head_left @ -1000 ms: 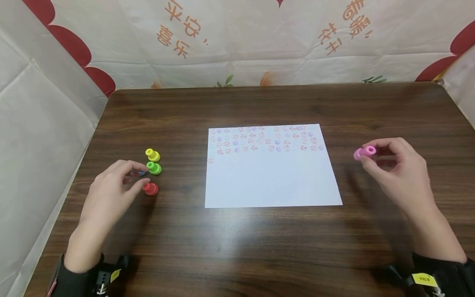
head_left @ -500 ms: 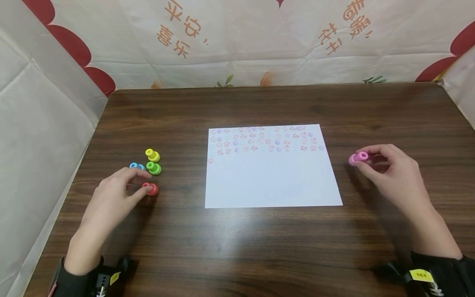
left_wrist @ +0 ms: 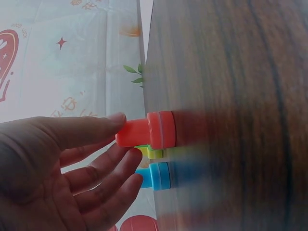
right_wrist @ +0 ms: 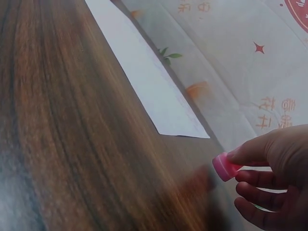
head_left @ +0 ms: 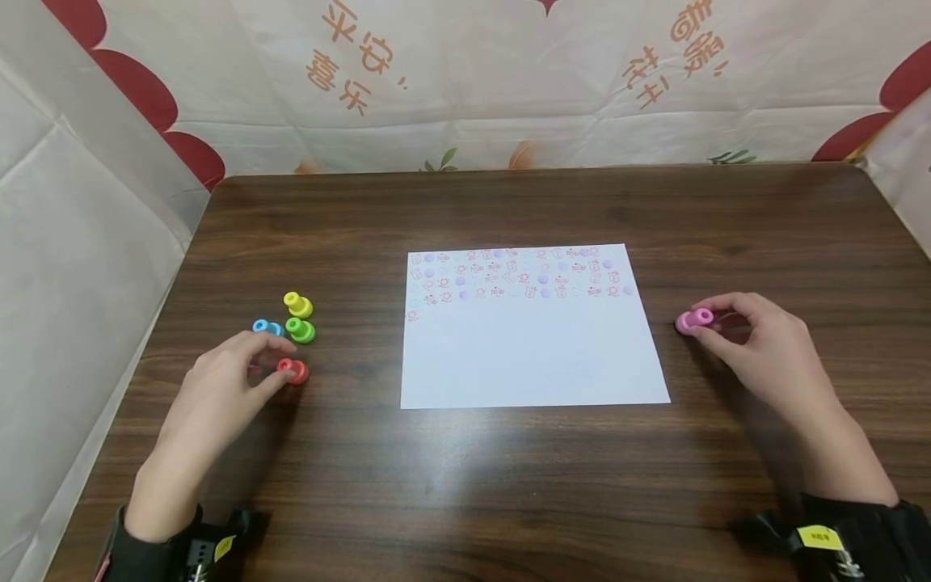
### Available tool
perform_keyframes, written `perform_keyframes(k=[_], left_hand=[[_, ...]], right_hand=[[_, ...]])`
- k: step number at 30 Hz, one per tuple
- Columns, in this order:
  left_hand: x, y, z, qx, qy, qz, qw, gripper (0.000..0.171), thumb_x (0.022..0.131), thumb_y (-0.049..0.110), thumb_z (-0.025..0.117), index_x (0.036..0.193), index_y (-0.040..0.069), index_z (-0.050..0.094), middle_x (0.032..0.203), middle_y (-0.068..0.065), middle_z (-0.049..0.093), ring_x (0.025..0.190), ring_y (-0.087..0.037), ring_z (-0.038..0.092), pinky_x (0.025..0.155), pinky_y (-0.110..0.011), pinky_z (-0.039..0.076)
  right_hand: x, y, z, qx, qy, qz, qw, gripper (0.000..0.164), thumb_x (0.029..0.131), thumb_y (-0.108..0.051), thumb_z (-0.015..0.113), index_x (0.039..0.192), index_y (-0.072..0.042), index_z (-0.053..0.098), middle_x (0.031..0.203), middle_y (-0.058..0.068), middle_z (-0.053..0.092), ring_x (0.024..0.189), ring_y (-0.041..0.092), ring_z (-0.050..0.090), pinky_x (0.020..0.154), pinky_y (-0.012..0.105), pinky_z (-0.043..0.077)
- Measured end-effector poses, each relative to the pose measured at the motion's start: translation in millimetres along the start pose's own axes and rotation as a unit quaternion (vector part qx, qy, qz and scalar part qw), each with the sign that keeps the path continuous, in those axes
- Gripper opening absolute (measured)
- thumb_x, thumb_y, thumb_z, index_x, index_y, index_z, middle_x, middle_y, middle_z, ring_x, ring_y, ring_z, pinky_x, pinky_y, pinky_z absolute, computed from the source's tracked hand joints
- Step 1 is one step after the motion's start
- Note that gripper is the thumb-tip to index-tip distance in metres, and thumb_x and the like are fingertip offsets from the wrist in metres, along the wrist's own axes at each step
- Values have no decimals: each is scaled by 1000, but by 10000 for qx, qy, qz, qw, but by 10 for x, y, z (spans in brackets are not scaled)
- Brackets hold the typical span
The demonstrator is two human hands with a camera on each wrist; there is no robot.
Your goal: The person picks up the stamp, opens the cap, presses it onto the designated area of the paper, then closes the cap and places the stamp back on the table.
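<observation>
Left hand (head_left: 225,376): fingers loosely bent, thumb and forefinger pinching the handle of a red plastic peg (head_left: 299,373), upright on the dark wood-grain counter (head_left: 465,493). Near it: blue plastic peg (head_left: 268,326), green plastic peg (head_left: 300,331), yellow plastic peg (head_left: 298,305). Right hand (head_left: 767,352): thumb and forefinger pinch a pink plastic peg (head_left: 685,323), tilted, raised, right of a white paper sheet (head_left: 534,352).

You have one pink stamp (head_left: 686,323), one red stamp (head_left: 299,373), one blue stamp (head_left: 266,326), one green stamp (head_left: 301,331) and one yellow stamp (head_left: 299,306): five. You have one paper (head_left: 534,356), one table (head_left: 494,493), one left hand (head_left: 225,384) and one right hand (head_left: 771,347), two in all. You also have two yellow labels (head_left: 819,537).
</observation>
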State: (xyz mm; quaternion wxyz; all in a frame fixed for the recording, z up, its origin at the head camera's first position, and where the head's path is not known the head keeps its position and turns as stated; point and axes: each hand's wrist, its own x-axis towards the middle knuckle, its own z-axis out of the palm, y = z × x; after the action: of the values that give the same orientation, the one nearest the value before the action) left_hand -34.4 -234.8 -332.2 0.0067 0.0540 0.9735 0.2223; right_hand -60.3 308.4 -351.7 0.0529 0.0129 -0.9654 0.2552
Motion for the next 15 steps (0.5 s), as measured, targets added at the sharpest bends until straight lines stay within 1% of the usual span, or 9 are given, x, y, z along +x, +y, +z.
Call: perform_keyframes(k=[1,2,3,4,8,9,10,15], left_hand=[[0,-1,0,-5,1,6,10000,23,84,15,73,104,7,66,107,-18,66,90,-37,63,73,-59,52],[0,-1,-1,-3,12,18,10000,23,84,15,73,104,7,66,106,-18,66,89,-37,63,73,-59,52],[0,-2,0,-1,16,34,10000,23,83,14,73,104,6,66,105,-18,66,88,-37,64,73,-59,52],[0,-3,1,3,15,41,10000,23,83,14,74,104,6,66,104,-18,66,88,-36,64,73,-58,53],[4,-4,8,16,34,98,9999,24,82,12,74,103,5,66,99,-17,67,85,-35,64,72,-57,53],[5,-2,9,15,38,110,9999,24,82,11,75,103,5,66,98,-17,67,84,-34,64,71,-57,54],[6,-1,10,16,41,123,9999,23,81,10,75,102,5,66,97,-17,67,83,-34,64,71,-57,54],[9,4,13,2,24,148,9999,22,81,9,74,101,4,66,96,-17,68,81,-33,66,70,-56,54]], right_hand=[[-1,3,6,-30,-13,1,10000,39,84,-27,73,109,2,62,101,23,61,87,38,60,67,33,57],[-1,7,9,-59,-27,2,10000,38,84,-25,73,109,2,62,101,24,62,87,38,60,65,39,57],[-3,11,14,-77,-38,-2,10000,37,84,-24,73,109,2,62,101,24,62,86,38,60,65,49,55],[-5,16,20,-73,-42,-12,10000,37,85,-23,73,109,2,62,100,24,62,86,39,60,67,54,55],[-8,38,34,-43,-60,-33,10000,36,85,-20,73,110,3,61,101,26,62,86,41,60,71,62,53],[-8,42,37,-24,-66,-35,10000,36,85,-19,72,111,3,61,102,27,62,87,42,60,74,67,50],[-6,46,39,-7,-73,-35,10000,37,85,-19,72,111,4,60,102,28,61,88,42,59,75,68,49],[10,49,35,-28,-80,-42,10000,38,86,-23,72,111,4,60,102,28,61,88,42,59,75,68,48]])
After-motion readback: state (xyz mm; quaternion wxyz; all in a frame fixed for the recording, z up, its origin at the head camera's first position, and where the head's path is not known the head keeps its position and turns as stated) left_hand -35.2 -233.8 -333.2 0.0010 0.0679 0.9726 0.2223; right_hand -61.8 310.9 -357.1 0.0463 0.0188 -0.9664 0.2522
